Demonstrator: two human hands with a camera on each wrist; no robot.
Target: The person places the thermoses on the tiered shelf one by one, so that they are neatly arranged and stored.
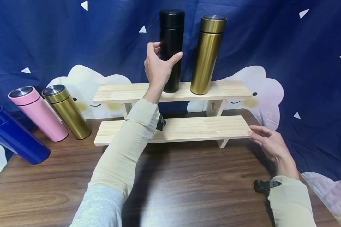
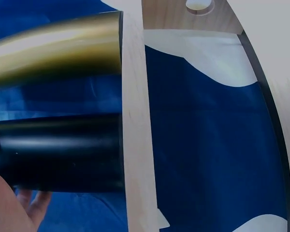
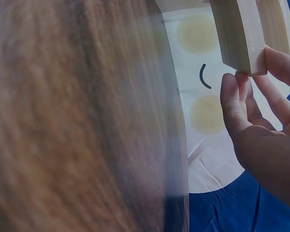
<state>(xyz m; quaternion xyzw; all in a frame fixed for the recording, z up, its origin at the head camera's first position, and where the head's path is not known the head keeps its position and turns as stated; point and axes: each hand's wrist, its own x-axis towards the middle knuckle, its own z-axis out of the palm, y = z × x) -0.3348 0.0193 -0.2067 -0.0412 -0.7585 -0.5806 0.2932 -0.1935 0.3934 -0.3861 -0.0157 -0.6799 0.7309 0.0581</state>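
Observation:
A black thermos bottle (image 1: pixel 171 34) stands on the upper board of a two-tier wooden shelf (image 1: pixel 113 92). My left hand (image 1: pixel 158 67) grips its lower half from the front, thumb on the right side and fingers on the left. In the left wrist view the base of the black bottle (image 2: pixel 63 154) meets the board. To its right a gold thermos bottle (image 1: pixel 206 60) leans slightly on the same board. My right hand (image 1: pixel 270 145) holds the right end of the lower board (image 1: pixel 199 127). Its fingertips touch the board's end (image 3: pixel 257 48) in the right wrist view.
On the table's left stand blue (image 1: pixel 20 138), pink (image 1: pixel 38 113) and gold (image 1: pixel 69 113) thermos bottles. A dark blue cloth (image 1: pixel 108 37) with white clouds hangs right behind the shelf. The brown wooden table (image 1: pixel 199 176) extends in front of it.

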